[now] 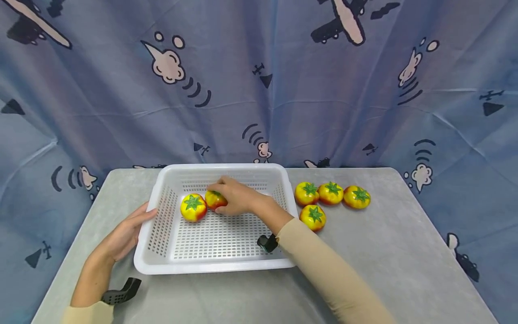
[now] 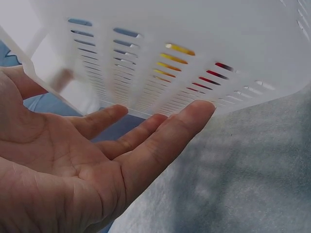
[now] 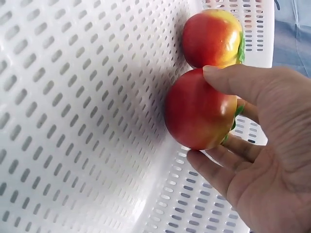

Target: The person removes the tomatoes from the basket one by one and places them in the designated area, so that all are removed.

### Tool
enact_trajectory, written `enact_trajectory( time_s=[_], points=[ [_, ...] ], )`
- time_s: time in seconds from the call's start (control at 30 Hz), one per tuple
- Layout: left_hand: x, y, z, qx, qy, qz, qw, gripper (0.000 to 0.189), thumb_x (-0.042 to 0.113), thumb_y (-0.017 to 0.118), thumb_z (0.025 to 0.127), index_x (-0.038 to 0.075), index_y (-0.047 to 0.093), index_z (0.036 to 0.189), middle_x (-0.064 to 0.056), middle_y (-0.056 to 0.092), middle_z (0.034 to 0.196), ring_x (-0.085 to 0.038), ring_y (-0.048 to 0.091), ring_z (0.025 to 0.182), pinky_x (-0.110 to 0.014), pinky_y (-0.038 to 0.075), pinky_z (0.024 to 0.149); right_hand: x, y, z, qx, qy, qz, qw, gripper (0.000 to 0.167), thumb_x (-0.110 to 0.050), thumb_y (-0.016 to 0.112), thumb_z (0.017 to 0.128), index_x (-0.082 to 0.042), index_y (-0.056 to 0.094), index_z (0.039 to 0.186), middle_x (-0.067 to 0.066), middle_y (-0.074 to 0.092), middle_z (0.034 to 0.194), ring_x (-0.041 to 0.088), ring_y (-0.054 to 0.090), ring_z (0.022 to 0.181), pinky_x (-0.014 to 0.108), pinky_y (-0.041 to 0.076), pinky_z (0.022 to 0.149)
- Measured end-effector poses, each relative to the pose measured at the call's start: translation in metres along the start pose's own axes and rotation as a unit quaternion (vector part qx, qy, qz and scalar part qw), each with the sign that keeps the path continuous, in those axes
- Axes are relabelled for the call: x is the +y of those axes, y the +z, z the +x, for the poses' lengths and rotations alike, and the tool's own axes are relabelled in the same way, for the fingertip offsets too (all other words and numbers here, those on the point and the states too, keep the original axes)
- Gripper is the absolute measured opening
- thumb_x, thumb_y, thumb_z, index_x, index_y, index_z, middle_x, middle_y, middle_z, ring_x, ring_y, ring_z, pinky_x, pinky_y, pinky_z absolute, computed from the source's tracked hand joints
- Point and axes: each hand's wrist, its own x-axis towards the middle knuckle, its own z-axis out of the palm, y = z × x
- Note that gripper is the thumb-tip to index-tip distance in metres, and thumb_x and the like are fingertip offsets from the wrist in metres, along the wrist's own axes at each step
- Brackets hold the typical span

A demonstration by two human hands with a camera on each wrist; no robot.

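Observation:
My right hand (image 1: 236, 196) grips a red-and-yellow toy tomato (image 3: 197, 111) with a green leafy top, thumb on one side and fingers on the other, low inside the white plastic basket (image 1: 214, 267). Right beside it on the perforated floor sits a second tomato (image 1: 193, 207). My left hand (image 1: 126, 235) holds the basket's left side; in the left wrist view its thumb goes over the rim while the fingers (image 2: 165, 143) lie along the outer slotted wall. Red and yellow show through the slots there.
Several more tomatoes, among them a front one (image 1: 313, 218) and a far-right one (image 1: 357, 197), lie on the grey table (image 1: 404, 252) right of the basket. A blue patterned curtain (image 1: 226, 90) hangs behind the table.

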Motion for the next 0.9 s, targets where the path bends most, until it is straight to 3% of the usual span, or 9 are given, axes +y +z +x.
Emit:
enact_trajectory(
  time_s=[0.3, 0.57, 0.9],
  points=[
    [0.003, 0.002, 0.0, 0.0, 0.001, -0.002, 1.0, 0.072, 0.041, 0.031, 0.115, 0.021, -0.009, 0.171, -0.034, 0.027, 0.166, -0.03, 0.057, 0.132, -0.049, 0.055, 0.096, 0.0, 0.0, 0.0, -0.011, -0.014, -0.016, 0.9997, 0.063, -0.022, 0.073, 0.1, -0.014, 0.05, 0.158, 0.014, 0.053, 0.156, 0.026, 0.057, 0.135, 0.041, 0.047, 0.118],
    [0.003, 0.002, -0.001, -0.004, -0.002, -0.004, 1.0, 0.072, 0.042, 0.031, 0.115, 0.021, -0.01, 0.171, -0.034, 0.025, 0.167, -0.032, 0.056, 0.134, -0.05, 0.055, 0.097, -0.002, -0.001, -0.001, -0.014, -0.007, -0.031, 0.9994, 0.063, -0.023, 0.074, 0.1, -0.014, 0.051, 0.157, 0.012, 0.059, 0.149, 0.023, 0.06, 0.123, 0.04, 0.052, 0.111],
    [0.004, 0.003, -0.001, 0.0, -0.013, -0.004, 0.9999, 0.073, 0.044, 0.032, 0.115, 0.022, -0.009, 0.171, -0.033, 0.026, 0.167, -0.03, 0.055, 0.134, -0.047, 0.054, 0.097, -0.009, 0.0, -0.011, -0.037, 0.003, -0.033, 0.9988, 0.061, -0.025, 0.072, 0.101, -0.016, 0.051, 0.157, 0.009, 0.06, 0.149, 0.022, 0.058, 0.121, 0.039, 0.05, 0.114]
  ],
)
